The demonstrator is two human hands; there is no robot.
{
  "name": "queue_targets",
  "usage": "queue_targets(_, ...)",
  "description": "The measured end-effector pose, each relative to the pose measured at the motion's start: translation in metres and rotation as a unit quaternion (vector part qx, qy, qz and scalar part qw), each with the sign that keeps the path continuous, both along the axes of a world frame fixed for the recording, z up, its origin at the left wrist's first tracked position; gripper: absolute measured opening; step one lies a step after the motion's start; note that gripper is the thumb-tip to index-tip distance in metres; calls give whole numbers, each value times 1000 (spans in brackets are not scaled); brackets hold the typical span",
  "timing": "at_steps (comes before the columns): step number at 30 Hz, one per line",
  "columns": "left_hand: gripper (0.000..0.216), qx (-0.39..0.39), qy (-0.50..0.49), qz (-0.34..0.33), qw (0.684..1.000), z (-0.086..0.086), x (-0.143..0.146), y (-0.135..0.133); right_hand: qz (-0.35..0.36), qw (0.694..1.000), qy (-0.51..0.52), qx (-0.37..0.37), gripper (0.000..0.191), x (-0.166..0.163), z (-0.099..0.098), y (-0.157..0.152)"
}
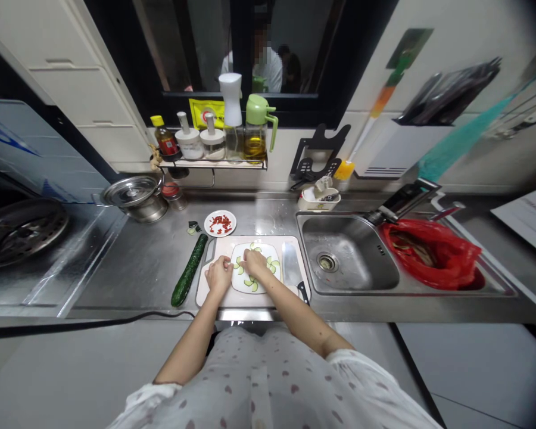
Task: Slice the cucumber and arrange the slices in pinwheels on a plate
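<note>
A white squarish plate (259, 286) rests on a pale cutting board (232, 300), with thin green-edged cucumber slices (251, 283) set out on it in curved clusters. Over the plate's upper left part, my right hand (254, 264) has its fingers pinched together close to some slices. At the plate's left edge my left hand (218, 275) is curled, its thumb and fingertips together. Whatever either hand holds is too small or hidden to make out. A broad-bladed kitchen knife (290, 262) lies on the board's right side, its black handle toward me. Left of the board is a whole cucumber (190, 271).
Behind the board stand a small plate of chopped red pieces (220, 224) and dark cucumber scraps (193, 227). A lidded steel pot (138, 199) is at the left. On the right are the sink (348, 256) and a red plastic bag (433, 253). A condiment rack (214, 164) hangs above.
</note>
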State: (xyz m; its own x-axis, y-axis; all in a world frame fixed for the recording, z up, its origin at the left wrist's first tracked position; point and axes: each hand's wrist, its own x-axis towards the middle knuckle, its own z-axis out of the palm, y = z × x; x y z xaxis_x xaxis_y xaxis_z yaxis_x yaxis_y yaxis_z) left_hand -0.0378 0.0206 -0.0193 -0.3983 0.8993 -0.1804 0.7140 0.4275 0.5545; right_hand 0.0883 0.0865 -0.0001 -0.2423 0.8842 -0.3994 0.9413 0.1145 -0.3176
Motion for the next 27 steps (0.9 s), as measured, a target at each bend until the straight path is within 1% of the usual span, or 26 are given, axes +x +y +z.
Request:
queue_targets(5, 17, 0, -3, -1, 1000, 1, 1, 0, 4, 1000, 5, 11, 18, -1, -1, -1)
queue_targets(10, 18, 4, -1, 0, 1000, 0, 0, -1, 4, 997, 68, 27, 10, 2, -6, -4)
queue_targets(15, 21, 31, 52, -3, 998, -1, 1, -1, -48, 985, 155, 65, 12, 13, -6, -5)
queue_targets(19, 33, 50, 89, -4, 995, -2, 9, 4, -90, 971, 205, 87, 12, 26, -2, -12)
queue_targets(22, 38, 57, 98, -3, 994, -4, 14, 8, -105, 960, 239, 99, 11, 35, -1, -21)
queue_targets(27, 38, 57, 96, -6, 994, -8, 17, 9, -120, 944, 285, 117, 13, 49, -2, -36)
